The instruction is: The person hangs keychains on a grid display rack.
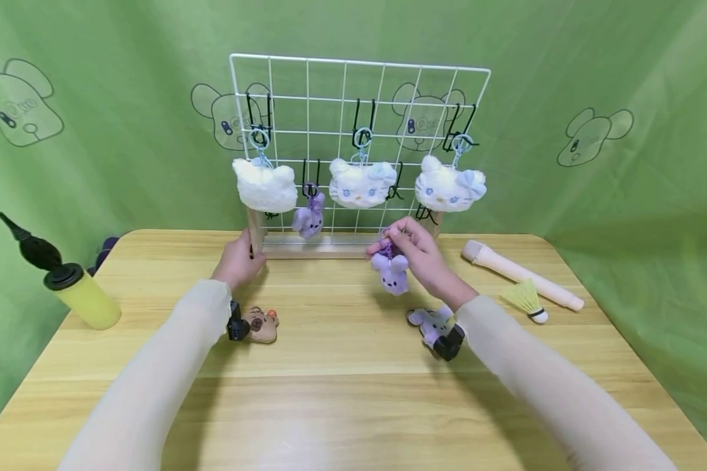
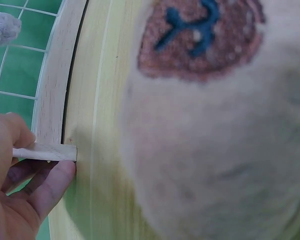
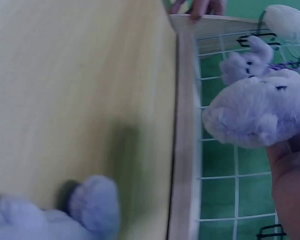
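Note:
My right hand [image 1: 421, 252] pinches the ring end of a purple plush keychain [image 1: 392, 275], which dangles in front of the white wire grid rack [image 1: 362, 62]. In the right wrist view, that keychain's fuzzy body [image 3: 255, 112] hangs beside the fingers. My left hand [image 1: 239, 260] grips the wooden side piece [image 2: 45, 151] of the rack's stand, thumb on one face and fingers on the other. A second purple plush keychain [image 1: 309, 219] hangs from a black hook on the rack. Above, white cat-head plush keychains [image 1: 362, 185] hang in a row; the left one [image 1: 265, 186] faces backward.
A brown plush [image 1: 262, 327] lies by the left wrist, another purple plush [image 1: 429, 324] under the right wrist. To the right are a pale pink microphone [image 1: 524, 275] and a yellow shuttlecock [image 1: 527, 301]. At the left stands a yellow bottle [image 1: 91, 304] with a black top.

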`<state>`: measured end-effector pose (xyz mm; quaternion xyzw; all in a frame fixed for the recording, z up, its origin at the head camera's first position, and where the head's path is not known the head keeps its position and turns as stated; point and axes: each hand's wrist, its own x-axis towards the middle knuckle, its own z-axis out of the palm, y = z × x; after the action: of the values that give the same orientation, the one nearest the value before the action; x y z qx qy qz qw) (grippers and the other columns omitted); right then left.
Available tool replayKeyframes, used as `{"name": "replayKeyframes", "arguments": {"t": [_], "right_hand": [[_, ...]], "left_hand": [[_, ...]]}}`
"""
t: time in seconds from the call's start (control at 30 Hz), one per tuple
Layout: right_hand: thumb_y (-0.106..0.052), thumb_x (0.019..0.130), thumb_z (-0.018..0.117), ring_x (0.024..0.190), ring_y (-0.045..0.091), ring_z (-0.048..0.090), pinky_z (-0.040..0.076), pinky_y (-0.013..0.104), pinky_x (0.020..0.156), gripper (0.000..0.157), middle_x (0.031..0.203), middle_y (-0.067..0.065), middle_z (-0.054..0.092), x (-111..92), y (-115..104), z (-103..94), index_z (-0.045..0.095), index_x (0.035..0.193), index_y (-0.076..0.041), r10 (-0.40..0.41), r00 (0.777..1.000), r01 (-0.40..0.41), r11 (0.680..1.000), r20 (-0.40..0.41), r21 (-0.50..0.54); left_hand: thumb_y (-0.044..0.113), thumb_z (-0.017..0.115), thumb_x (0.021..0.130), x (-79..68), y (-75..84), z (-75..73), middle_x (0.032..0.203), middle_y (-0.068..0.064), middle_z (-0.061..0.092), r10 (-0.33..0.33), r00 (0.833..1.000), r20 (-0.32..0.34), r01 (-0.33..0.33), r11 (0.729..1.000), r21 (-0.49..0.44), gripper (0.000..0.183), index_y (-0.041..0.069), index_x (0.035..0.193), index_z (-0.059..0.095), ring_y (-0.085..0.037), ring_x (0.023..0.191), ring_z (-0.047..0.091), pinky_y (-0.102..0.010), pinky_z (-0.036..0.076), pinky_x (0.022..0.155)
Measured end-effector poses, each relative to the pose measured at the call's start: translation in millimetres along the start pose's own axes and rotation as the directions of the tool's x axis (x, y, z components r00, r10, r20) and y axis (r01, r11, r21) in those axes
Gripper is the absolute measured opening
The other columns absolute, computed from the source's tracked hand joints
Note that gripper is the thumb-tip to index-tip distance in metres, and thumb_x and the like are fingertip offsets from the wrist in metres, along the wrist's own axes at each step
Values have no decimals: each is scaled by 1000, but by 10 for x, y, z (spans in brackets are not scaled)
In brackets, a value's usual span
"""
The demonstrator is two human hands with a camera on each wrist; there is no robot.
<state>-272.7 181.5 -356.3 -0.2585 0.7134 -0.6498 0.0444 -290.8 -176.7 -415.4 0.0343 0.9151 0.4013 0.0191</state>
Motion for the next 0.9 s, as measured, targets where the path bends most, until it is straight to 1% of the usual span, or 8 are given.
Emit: {"name": "replayKeyframes", "arguments": {"t": [0.17,0.3,0.47,0.6,0.7,0.77,0.9], "right_hand": [[-19,115,36,97,9,78,64,25,92,19,97,-6,80,43,-112,-72,50,108,-9,-37,994,37,999,-102,1],[-20,115,36,98,8,77,64,26,94,17,98,-7,79,94,-177,-111,49,108,-12,-38,986,36,999,-163,-14],[-22,114,36,96,7,78,64,25,94,15,97,-9,80,152,-227,-131,48,110,-13,-15,980,11,1000,-199,-25],[-22,114,36,95,7,78,64,24,91,14,95,-9,79,198,-250,-129,48,109,-15,7,975,-15,999,-221,-32],[-21,114,36,93,7,77,64,23,89,14,93,-10,79,242,-235,-124,47,108,-16,27,968,-40,998,-249,-46],[-21,114,37,92,7,77,64,21,88,13,92,-10,78,267,-211,-118,47,108,-16,44,962,-59,997,-271,-48],[-20,114,37,97,8,76,63,21,91,13,94,-9,77,311,-167,-100,47,106,-15,76,950,-92,995,-304,-38]], "left_hand": [[5,54,102,10,-17,7,138,-39,58,1,1000,-3,-1,1000,-2,64,-8,158,27,-34,88,70,-32,64,70],[5,54,102,13,-18,8,135,-38,60,-7,1000,1,7,1000,-7,63,-7,158,27,-30,83,69,-30,62,66],[4,53,102,13,-16,5,133,-38,61,-8,1000,1,8,1000,-7,63,-7,158,28,-26,78,67,-28,60,63],[4,53,102,19,-17,3,137,-39,58,-8,1000,5,8,1000,-9,65,-7,159,25,-28,80,68,-27,60,62],[5,53,102,25,-18,1,138,-39,58,-7,1000,5,7,1000,-6,65,-6,160,25,-29,83,69,-28,61,63],[5,53,101,22,-15,-1,135,-38,60,-3,1000,4,3,1000,-5,65,-6,159,27,-28,82,69,-28,61,63],[5,54,101,24,-16,0,131,-38,62,0,1000,1,0,1000,-4,63,-7,157,29,-28,79,68,-27,60,61]]}}
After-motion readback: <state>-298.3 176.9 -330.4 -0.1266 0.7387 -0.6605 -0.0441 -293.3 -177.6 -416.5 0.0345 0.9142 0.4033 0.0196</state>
